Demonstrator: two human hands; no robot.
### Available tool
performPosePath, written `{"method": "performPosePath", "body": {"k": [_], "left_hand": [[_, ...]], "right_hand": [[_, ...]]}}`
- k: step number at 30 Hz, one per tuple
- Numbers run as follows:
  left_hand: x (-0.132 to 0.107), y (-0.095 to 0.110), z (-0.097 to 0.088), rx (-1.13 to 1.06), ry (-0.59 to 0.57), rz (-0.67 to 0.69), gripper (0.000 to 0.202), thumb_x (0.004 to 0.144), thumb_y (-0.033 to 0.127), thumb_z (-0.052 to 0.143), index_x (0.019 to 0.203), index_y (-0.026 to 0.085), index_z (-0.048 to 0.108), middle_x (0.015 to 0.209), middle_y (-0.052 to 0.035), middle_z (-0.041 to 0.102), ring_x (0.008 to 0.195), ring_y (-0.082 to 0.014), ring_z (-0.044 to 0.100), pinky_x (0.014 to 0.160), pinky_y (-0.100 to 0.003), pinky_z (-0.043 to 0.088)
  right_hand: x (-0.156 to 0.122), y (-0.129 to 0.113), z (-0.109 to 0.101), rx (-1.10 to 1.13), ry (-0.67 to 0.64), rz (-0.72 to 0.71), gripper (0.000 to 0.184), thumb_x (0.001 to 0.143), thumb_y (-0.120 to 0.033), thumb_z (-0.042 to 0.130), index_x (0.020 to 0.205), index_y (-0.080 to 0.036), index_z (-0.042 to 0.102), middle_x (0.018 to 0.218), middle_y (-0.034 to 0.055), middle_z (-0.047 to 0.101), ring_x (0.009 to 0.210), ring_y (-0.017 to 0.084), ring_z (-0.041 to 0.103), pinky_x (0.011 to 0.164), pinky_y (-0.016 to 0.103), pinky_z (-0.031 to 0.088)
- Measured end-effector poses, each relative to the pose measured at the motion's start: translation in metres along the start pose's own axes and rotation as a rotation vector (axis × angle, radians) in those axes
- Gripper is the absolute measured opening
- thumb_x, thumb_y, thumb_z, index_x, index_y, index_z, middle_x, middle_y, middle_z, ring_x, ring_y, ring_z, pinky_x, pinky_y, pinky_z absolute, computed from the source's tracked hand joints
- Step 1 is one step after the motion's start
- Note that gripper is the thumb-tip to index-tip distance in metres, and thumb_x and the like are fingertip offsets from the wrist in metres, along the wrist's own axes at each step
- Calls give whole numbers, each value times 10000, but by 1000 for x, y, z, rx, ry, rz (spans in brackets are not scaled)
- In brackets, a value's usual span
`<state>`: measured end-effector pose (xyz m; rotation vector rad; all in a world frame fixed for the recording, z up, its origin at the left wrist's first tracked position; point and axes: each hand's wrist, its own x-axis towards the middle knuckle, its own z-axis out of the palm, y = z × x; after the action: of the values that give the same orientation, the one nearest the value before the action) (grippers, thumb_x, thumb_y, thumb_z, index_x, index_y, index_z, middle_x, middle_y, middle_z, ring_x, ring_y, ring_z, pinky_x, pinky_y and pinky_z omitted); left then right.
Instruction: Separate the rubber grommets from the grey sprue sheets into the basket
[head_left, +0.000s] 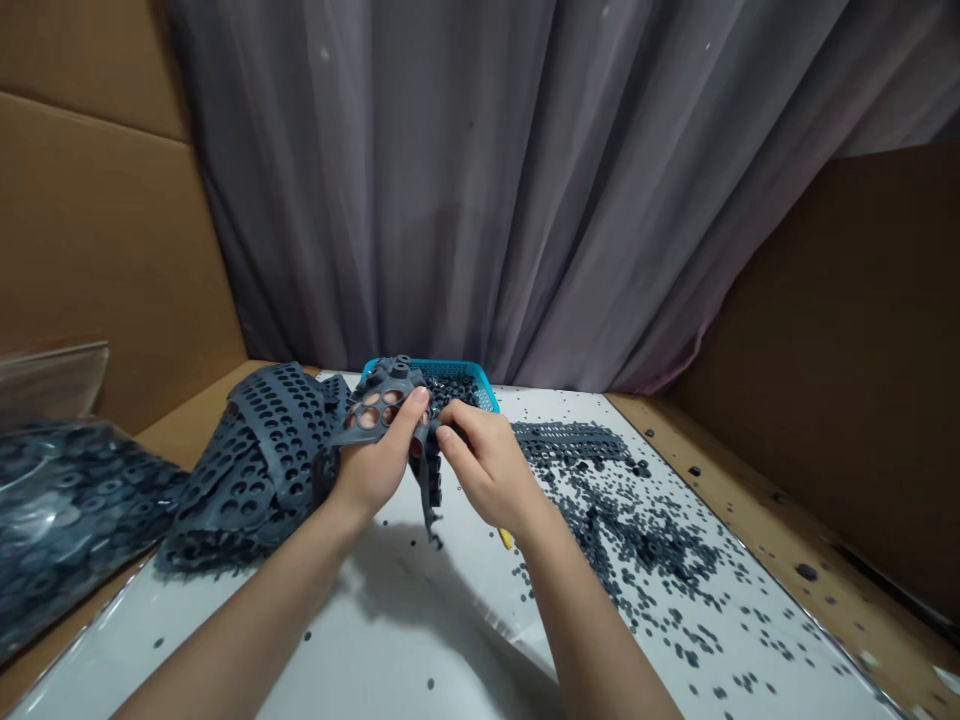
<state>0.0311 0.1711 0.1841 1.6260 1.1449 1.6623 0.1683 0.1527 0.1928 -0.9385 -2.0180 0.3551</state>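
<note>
My left hand grips a dark grey rubber sheet with rows of round holes, its thumb lying on top. Skin shows through several of the holes, while ring-shaped rubber parts still sit along the sheet's far end and its hanging edge. My right hand is closed at the sheet's right edge, thumb and fingers pinched together. What lies between those fingertips is too small and hidden to make out. Just behind the hands stands a blue plastic basket with many small dark rubber parts in it.
A pile of perforated rubber sheets lies at left, beside a clear bag of dark rubber parts. Small dark discs are scattered over the white table at right, near a flat holed strip. A yellow object shows beneath my right wrist.
</note>
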Motion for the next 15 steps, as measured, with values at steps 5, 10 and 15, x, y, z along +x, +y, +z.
{"method": "performPosePath", "body": {"k": [5, 10, 15], "left_hand": [[0, 1, 0, 138, 25, 74, 283, 835, 347, 492, 607, 193, 560, 618, 16, 582, 647, -151, 536, 672, -265, 396], [2, 6, -7, 153, -197, 108, 369, 816, 400, 518, 510, 201, 461, 532, 25, 514, 557, -141, 488, 579, -262, 355], [1, 12, -9, 92, -279, -114, 354, 784, 438, 561, 541, 191, 488, 489, 36, 496, 466, -118, 463, 484, -244, 333]], "right_hand": [[1, -2, 3, -101, -59, 6, 191, 894, -279, 427, 726, -190, 412, 659, -19, 459, 594, 121, 406, 560, 242, 290], [2, 0, 6, -56, -100, -7, 168, 890, -195, 394, 725, -186, 422, 678, -6, 492, 606, 123, 420, 567, 242, 301], [1, -4, 3, 237, -123, -30, 203, 904, -192, 376, 734, -173, 484, 706, -3, 509, 637, 114, 441, 609, 238, 336]]}}
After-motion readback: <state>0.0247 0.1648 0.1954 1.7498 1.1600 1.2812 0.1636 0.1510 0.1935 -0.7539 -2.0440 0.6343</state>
